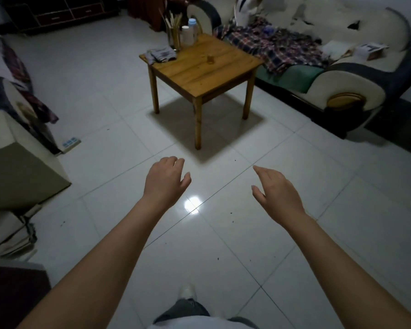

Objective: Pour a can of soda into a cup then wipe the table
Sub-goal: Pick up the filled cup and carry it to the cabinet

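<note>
Both hands hang out in front of the person over the tiled floor (282, 269), holding nothing. The left hand (165, 180) has its fingers loosely curled and relaxed; the right hand (277, 189) is held palm inward with fingers relaxed and thumb apart. Neither touches anything, and both are well apart from the table.

The wooden table (211, 74) stands at twelve o'clock from the hands, across the floor. Near its middle sits a small amber cup (210, 59), alone on the bare boards. At ten o'clock from the cup, on the table's left corner, lies a crumpled grey cloth (161, 54). At eleven o'clock from the cup, by the far corner, stand a clear jar of sticks (175, 35), a white container (188, 35) and a blue-capped bottle (193, 26) behind it. A soda can cannot be made out with certainty.

At two o'clock from the table a cream sofa (356, 84) carries a plaid garment (271, 46). At nine o'clock, along the left edge, is another piece of furniture (19, 176) with a power strip (71, 142) on the floor beside it. At six o'clock, a shoe (188, 292) shows below the arms.
</note>
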Motion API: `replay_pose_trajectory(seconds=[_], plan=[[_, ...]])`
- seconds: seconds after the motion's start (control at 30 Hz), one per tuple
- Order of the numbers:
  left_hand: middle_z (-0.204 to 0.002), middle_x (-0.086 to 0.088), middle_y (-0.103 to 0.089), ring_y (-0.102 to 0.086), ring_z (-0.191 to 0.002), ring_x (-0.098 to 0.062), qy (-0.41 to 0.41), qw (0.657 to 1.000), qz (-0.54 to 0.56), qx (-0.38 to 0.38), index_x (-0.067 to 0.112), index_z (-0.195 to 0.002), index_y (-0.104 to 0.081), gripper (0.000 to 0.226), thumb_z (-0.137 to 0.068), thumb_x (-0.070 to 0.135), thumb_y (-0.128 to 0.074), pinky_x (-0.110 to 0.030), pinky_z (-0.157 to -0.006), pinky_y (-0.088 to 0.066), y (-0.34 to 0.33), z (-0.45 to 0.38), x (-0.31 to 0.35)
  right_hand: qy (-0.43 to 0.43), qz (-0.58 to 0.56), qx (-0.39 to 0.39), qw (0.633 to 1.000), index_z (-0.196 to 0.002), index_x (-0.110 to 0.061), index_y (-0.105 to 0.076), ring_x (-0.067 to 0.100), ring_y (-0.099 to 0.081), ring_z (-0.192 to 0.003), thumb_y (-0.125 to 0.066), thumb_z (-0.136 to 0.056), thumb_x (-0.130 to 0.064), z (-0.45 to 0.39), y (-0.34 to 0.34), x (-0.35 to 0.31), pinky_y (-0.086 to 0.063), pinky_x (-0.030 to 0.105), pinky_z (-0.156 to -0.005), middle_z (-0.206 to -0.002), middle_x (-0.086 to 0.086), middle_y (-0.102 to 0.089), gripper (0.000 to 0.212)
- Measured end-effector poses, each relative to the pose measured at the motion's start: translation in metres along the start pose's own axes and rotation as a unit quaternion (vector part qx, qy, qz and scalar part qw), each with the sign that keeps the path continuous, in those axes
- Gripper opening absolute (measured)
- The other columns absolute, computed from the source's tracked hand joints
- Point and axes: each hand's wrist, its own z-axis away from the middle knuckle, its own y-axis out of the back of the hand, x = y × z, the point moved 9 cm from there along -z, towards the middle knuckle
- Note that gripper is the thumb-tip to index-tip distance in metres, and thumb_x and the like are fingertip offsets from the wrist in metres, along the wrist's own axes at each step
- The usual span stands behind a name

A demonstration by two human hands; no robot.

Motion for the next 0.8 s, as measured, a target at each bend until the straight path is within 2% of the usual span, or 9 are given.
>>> replay_pose_trajectory(seconds=[0.23,0.47,0.67,0.8], plan=[[-0.096,-0.019,-0.068,-0.062,-0.087,-0.035,-0.054,0.998,-0.002,-0.012,-0.004,-0.102,-0.063,0.029,-0.084,0.019,-0.06,-0.039,-0.073,-0.05,-0.018,-0.054,-0.01,-0.059,-0.005,0.012,0.998,-0.14,-0.011,-0.034,0.023,-0.043,-0.127,-0.045,-0.094,-0.028,-0.031,-0.007,0.016,-0.037,0.035,-0.101,-0.138,0.007,-0.047,0.05],[-0.098,-0.019,-0.067,-0.061,-0.09,-0.035,-0.075,0.997,0.017,-0.019,-0.003,-0.103,-0.062,0.032,-0.087,0.023,-0.053,-0.039,-0.076,-0.049,-0.047,-0.117,0.0,-0.104,-0.009,0.005,0.994,-0.14,-0.011,-0.034,0.023,-0.042,-0.127,-0.045,-0.094,-0.028,-0.068,-0.01,0.052,-0.037,0.037,-0.101,-0.139,0.007,-0.047,0.05],[-0.108,-0.018,-0.064,-0.058,-0.099,-0.033,-0.063,0.997,0.017,-0.03,-0.001,-0.115,-0.058,0.037,-0.091,0.026,-0.051,-0.039,-0.083,-0.047,-0.074,-0.195,0.022,-0.107,-0.014,0.004,0.994,-0.141,-0.011,-0.033,0.024,-0.041,-0.127,-0.045,-0.095,-0.028,-0.131,-0.007,0.107,-0.036,0.036,-0.102,-0.139,0.007,-0.046,0.05],[-0.104,-0.017,-0.065,-0.058,-0.094,-0.032,-0.057,0.998,0.014,-0.016,0.0,-0.111,-0.059,0.034,-0.09,0.027,-0.051,-0.037,-0.077,-0.047,-0.089,-0.26,0.045,-0.091,-0.009,-0.004,0.996,-0.141,-0.013,-0.032,0.021,-0.039,-0.129,-0.044,-0.095,-0.029,-0.189,0.001,0.15,-0.034,0.034,-0.102,-0.141,0.005,-0.044,0.051]])
